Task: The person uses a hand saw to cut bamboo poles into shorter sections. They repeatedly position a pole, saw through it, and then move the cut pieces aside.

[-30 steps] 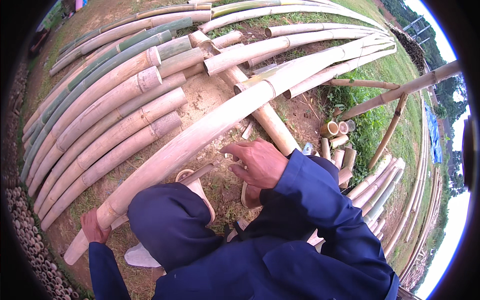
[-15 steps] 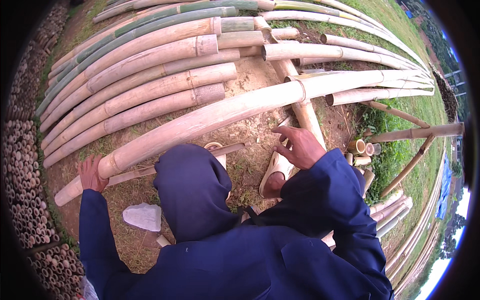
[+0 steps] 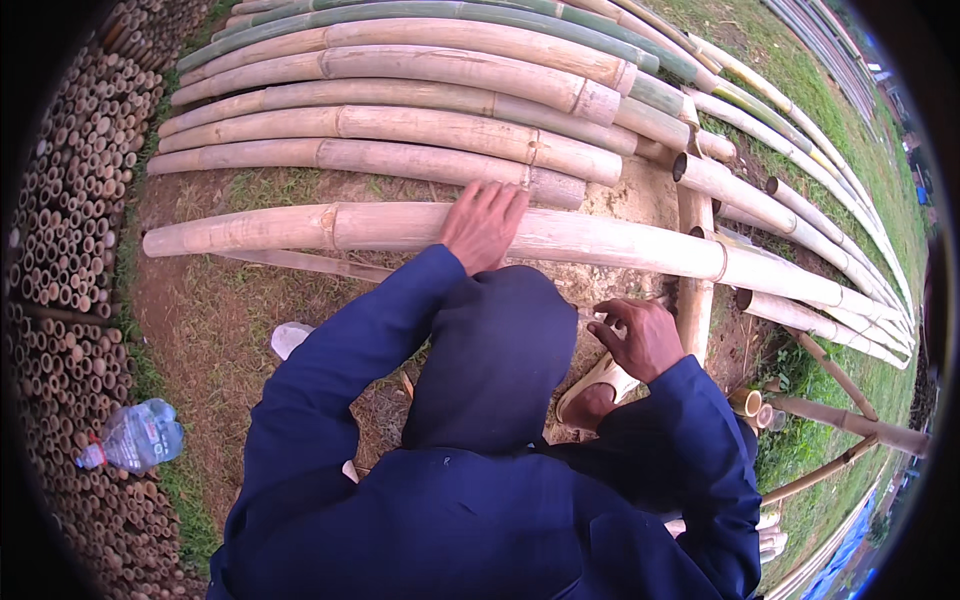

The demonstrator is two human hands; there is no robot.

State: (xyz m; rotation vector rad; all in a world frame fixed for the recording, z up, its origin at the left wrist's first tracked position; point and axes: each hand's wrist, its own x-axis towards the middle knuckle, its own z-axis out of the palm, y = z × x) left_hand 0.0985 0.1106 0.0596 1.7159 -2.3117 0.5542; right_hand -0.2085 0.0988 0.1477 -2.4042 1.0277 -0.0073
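Grassy yard: left hand [image 3: 482, 222] flat on bamboo pole [image 3: 600, 240].

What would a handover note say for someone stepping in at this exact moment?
Left hand: flat, palm down on the long bamboo pole lying across the ground, fingers spread, gripping nothing.
Right hand: open and empty, hovering low over the dirt beside the short bamboo support under the pole.
Stacked poles lie beyond it; a plastic bottle sits far left.
Done: pole rests across the support.
Left: nothing shows cutting or marking begun; no tool is visible.
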